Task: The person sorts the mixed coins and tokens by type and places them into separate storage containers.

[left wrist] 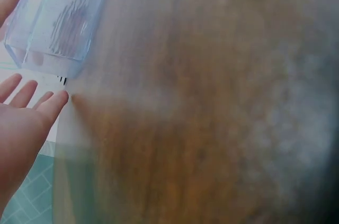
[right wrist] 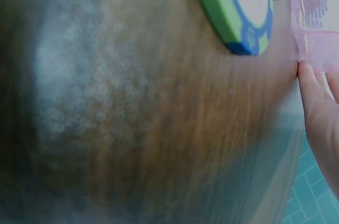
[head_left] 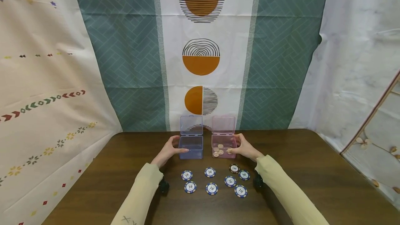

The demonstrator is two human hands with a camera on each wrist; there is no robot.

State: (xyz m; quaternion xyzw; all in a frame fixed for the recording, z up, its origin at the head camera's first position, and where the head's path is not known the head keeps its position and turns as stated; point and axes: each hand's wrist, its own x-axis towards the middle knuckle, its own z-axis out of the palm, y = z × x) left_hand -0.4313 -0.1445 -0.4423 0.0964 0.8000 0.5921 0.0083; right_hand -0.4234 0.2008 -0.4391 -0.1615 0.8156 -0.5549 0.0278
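Two small clear boxes stand side by side with their lids up at the far middle of the table. My left hand (head_left: 177,146) holds the blue box (head_left: 191,147) from its left side, thumb in front and fingers behind. In the left wrist view the fingers (left wrist: 50,105) lie straight beside the blue box (left wrist: 53,23). My right hand (head_left: 235,146) holds the pink box (head_left: 223,141) from its right side. Several coin-like pieces lie inside the pink box. The blue box looks empty. In the right wrist view a finger (right wrist: 310,83) touches the pink box (right wrist: 315,28).
Several poker chips (head_left: 210,172) lie flat on the brown wooden table (head_left: 312,183) between my forearms, mostly blue and white, one of them dark (head_left: 234,168). One chip (right wrist: 238,12) fills the top of the right wrist view. Patterned cloth hangs behind the table.
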